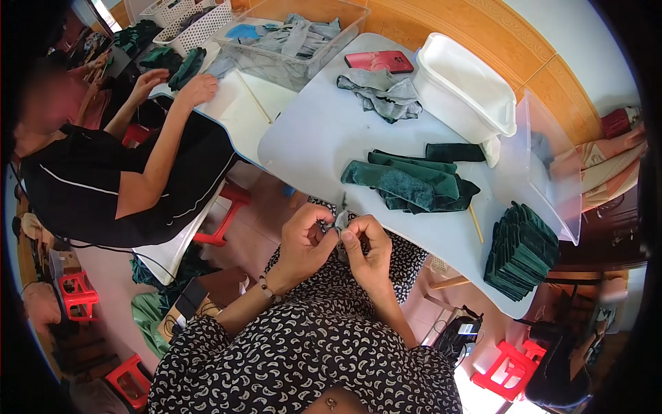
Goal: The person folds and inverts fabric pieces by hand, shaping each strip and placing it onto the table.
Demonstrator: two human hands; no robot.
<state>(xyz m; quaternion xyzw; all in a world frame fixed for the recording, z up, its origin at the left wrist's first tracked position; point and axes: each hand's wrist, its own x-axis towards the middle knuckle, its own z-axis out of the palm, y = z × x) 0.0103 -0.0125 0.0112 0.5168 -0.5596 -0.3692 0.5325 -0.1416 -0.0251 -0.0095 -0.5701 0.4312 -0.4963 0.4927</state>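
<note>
Both hands meet over the patterned lap, just off the table's front edge. My left hand (303, 241), with a beaded bracelet at its wrist, pinches a small grey cloth piece (341, 219). From the other side my right hand (368, 250) holds the same piece between thumb and fingers. Part of the cloth is hidden by the fingers. Dark green velvet pieces (407, 181) lie loosely piled on the white table (310, 131), beyond the hands to the right. Farther back rests a crumpled grey cloth (383, 93).
A red phone (379, 61), a white bin (465, 86) and a clear box (538, 162) stand along the back and right. Folded green velvet (522, 252) is stacked at the right corner. On the left a co-worker (131, 165) handles green cloth near a clear tub (296, 52).
</note>
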